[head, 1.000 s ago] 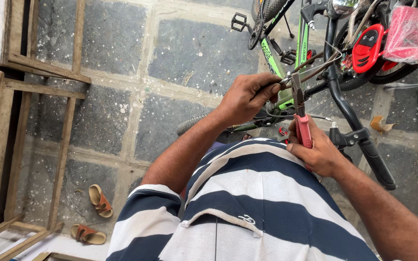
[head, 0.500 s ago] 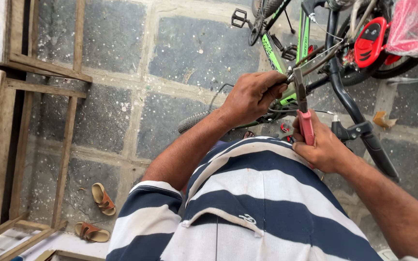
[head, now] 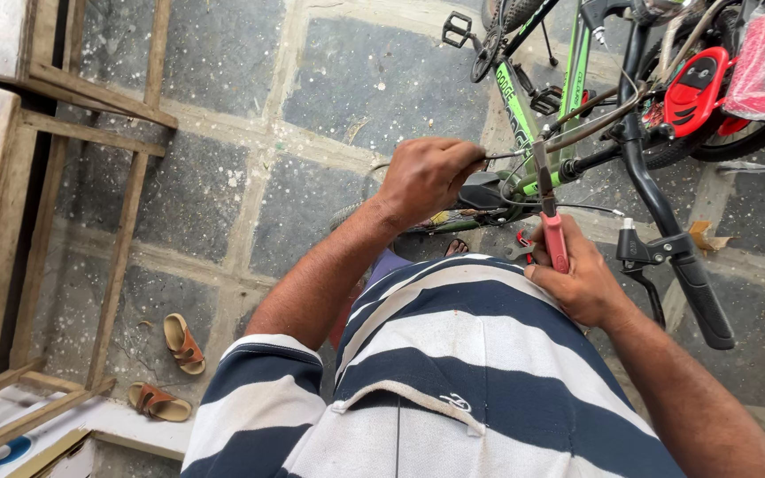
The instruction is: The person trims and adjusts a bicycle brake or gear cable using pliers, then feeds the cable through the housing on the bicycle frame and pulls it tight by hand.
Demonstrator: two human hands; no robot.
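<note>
We look down past our striped shirt [head: 453, 372] at both hands working on a bicycle [head: 568, 106] laid over on the grey stone paving [head: 223, 195]. Our left hand [head: 427, 177] is closed in a tight pinch on the end of a thin brake cable [head: 511, 156], which runs nearly level from the fingertips toward the right. Our right hand [head: 582, 279] is wrapped firmly around the red handles of a pair of pliers [head: 549, 212], the tool standing almost upright with its nose pointing away from us, so its long axis crosses the cable close to a right angle. The nose meets the cable just to the right of the left hand's pinch, though whether its tips are shut on the wire or only resting against it we cannot tell (the metal there is too small and dark). So the cable lies above and beyond the right hand's grip, and the left hand is the nearer one to its free end. Just right of the pliers sits the black handlebar [head: 666, 221] with its brake lever [head: 644, 257], near the right hand but not touched by it. Off to the left, well apart from the work, stand a wooden frame [head: 126, 142] and a pair of brown sandals [head: 174, 367].
</note>
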